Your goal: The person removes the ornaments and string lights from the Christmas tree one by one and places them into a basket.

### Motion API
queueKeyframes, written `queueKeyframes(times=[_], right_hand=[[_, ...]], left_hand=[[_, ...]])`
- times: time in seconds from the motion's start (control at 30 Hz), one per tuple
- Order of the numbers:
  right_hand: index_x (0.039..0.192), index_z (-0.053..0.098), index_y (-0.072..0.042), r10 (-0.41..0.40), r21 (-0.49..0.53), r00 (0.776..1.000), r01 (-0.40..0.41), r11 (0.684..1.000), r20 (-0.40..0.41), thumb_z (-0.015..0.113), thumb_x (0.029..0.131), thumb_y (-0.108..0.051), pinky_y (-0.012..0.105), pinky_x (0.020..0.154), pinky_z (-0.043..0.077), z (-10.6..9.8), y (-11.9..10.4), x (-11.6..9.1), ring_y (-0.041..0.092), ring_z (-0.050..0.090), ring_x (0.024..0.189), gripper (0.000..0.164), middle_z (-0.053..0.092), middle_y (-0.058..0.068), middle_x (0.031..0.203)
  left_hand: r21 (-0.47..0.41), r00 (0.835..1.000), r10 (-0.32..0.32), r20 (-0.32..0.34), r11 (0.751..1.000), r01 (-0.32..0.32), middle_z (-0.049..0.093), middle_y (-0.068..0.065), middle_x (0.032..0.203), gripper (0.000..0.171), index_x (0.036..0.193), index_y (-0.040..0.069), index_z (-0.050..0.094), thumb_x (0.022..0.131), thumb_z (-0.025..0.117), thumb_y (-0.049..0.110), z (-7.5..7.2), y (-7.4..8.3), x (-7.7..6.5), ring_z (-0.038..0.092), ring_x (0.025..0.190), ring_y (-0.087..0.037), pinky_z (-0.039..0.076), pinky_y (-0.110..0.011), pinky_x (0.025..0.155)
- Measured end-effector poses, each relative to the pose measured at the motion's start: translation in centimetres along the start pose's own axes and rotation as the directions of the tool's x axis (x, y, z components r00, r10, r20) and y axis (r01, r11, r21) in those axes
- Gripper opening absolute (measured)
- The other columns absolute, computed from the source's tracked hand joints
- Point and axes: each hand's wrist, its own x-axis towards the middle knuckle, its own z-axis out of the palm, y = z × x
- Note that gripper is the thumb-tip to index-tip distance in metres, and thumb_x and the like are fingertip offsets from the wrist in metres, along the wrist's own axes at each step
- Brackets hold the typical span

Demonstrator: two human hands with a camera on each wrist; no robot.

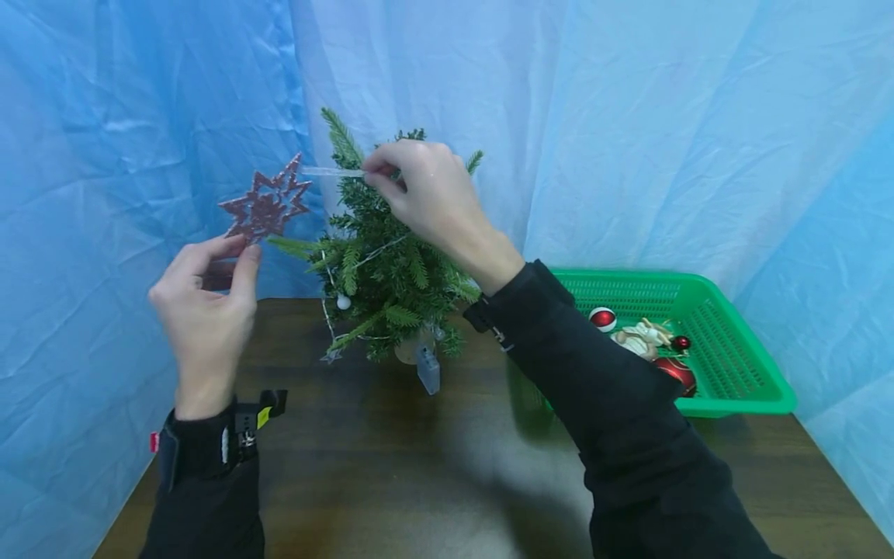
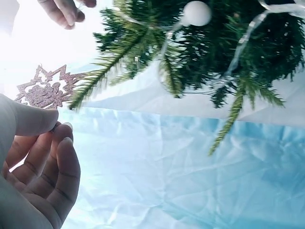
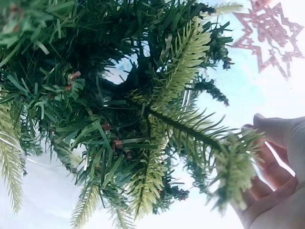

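Observation:
Between the thumb and fingertips of my left hand (image 1: 209,310) is a glittery pink star ornament (image 1: 267,208), pinched by a lower point. A thin translucent ribbon (image 1: 328,171) runs from the star's upper tip to my right hand (image 1: 436,198), whose thumb and forefinger pinch its other end. That hand is raised in front of the upper part of a small artificial Christmas tree (image 1: 391,264) and hides some of it. In the left wrist view the star (image 2: 45,90) overlaps a branch tip (image 2: 83,90). Branches partly cover my right hand (image 3: 274,186) in the right wrist view.
A green plastic basket (image 1: 750,341) at the right holds red baubles (image 1: 676,374) and other ornaments. A light string with a white ball (image 1: 343,301) winds round the tree, and its clear battery box (image 1: 427,371) hangs near the base. Blue cloth (image 1: 628,140) surrounds the dark wooden table (image 1: 363,473).

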Motion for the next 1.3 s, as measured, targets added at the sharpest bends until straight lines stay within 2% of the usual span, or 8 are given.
queueKeyframes(times=[0.23, 0.33, 0.47, 0.63, 0.8, 0.9, 1.03, 1.3], right_hand=[[0.107, 0.077, -0.007, -0.063, 0.075, 0.997, 0.066, 0.995, -0.040, 0.069, 0.099, -0.016, 0.019, 0.080, 0.052, -0.5, -0.3, -0.7, 0.010, 0.069, 0.083, 0.015, 0.075, 0.003, 0.105], [0.107, 0.077, -0.007, -0.071, 0.139, 0.995, 0.080, 0.987, -0.072, 0.070, 0.098, -0.016, 0.019, 0.081, 0.053, -1.0, -0.6, -1.4, 0.010, 0.070, 0.083, 0.015, 0.075, 0.004, 0.106], [0.107, 0.077, -0.006, -0.047, 0.256, 0.991, 0.077, 0.964, -0.123, 0.073, 0.096, -0.016, 0.021, 0.074, 0.054, -2.0, -1.1, -2.7, 0.009, 0.069, 0.082, 0.015, 0.076, 0.003, 0.104], [0.105, 0.077, -0.006, -0.008, 0.329, 0.982, 0.070, 0.942, -0.187, 0.075, 0.094, -0.015, 0.027, 0.062, 0.054, -3.3, -0.9, -4.9, 0.009, 0.069, 0.077, 0.014, 0.076, 0.000, 0.100], [0.106, 0.077, -0.003, -0.004, 0.399, 0.978, 0.089, 0.913, -0.208, 0.074, 0.094, -0.009, 0.027, 0.068, 0.058, -3.8, -0.3, -7.2, 0.013, 0.070, 0.080, 0.014, 0.076, 0.003, 0.099], [0.106, 0.077, -0.002, 0.001, 0.418, 0.978, 0.088, 0.904, -0.210, 0.073, 0.095, -0.008, 0.028, 0.072, 0.058, -3.7, 0.1, -8.6, 0.016, 0.071, 0.082, 0.014, 0.076, 0.002, 0.099], [0.107, 0.077, -0.003, 0.023, 0.407, 0.976, 0.069, 0.911, -0.216, 0.073, 0.094, -0.007, 0.029, 0.073, 0.058, -3.6, 0.6, -10.6, 0.014, 0.070, 0.082, 0.014, 0.076, 0.001, 0.100], [0.108, 0.078, -0.005, 0.119, 0.379, 0.967, -0.026, 0.925, -0.226, 0.074, 0.093, -0.006, 0.028, 0.074, 0.058, -3.7, 2.1, -14.7, 0.009, 0.067, 0.083, 0.016, 0.075, -0.001, 0.099]], left_hand=[[-0.026, 0.999, 0.048, -0.013, 0.999, -0.048, 0.075, -0.012, 0.099, 0.021, 0.109, 0.002, 0.078, 0.093, 0.075, 0.016, -0.6, 1.2, -0.2, 0.061, 0.075, 0.007, 0.046, -0.012, 0.070], [-0.039, 0.997, 0.072, -0.005, 0.997, -0.072, 0.075, -0.013, 0.097, 0.021, 0.108, 0.001, 0.078, 0.092, 0.076, 0.015, -0.7, 1.8, -0.5, 0.061, 0.074, 0.007, 0.047, -0.011, 0.071], [-0.056, 0.994, 0.111, 0.017, 0.992, -0.110, 0.075, -0.014, 0.096, 0.019, 0.107, 0.000, 0.078, 0.091, 0.077, 0.012, -0.8, 2.9, -1.1, 0.060, 0.075, 0.008, 0.047, -0.012, 0.074], [-0.086, 0.984, 0.169, 0.046, 0.983, -0.165, 0.074, -0.016, 0.092, 0.018, 0.105, -0.002, 0.078, 0.089, 0.078, 0.006, -0.4, 4.2, -1.8, 0.059, 0.077, 0.008, 0.047, -0.012, 0.075], [-0.103, 0.972, 0.228, 0.060, 0.970, -0.221, 0.073, -0.017, 0.090, 0.017, 0.103, -0.004, 0.078, 0.087, 0.078, 0.001, -0.1, 4.9, -2.5, 0.059, 0.077, 0.005, 0.047, -0.012, 0.075], [-0.111, 0.960, 0.270, 0.073, 0.959, -0.261, 0.073, -0.016, 0.089, 0.016, 0.102, -0.004, 0.078, 0.086, 0.078, -0.001, 0.1, 5.2, -3.0, 0.061, 0.072, -0.006, 0.046, -0.011, 0.074], [-0.151, 0.936, 0.334, 0.110, 0.937, -0.316, 0.072, -0.015, 0.088, 0.016, 0.102, -0.003, 0.078, 0.086, 0.077, -0.002, 0.6, 5.6, -3.9, 0.063, 0.069, -0.019, 0.047, -0.011, 0.074], [-0.209, 0.884, 0.427, 0.190, 0.898, -0.388, 0.072, -0.011, 0.092, 0.017, 0.106, 0.001, 0.078, 0.089, 0.073, 0.003, 2.5, 6.2, -5.7, 0.066, 0.074, -0.019, 0.048, -0.025, 0.066]])
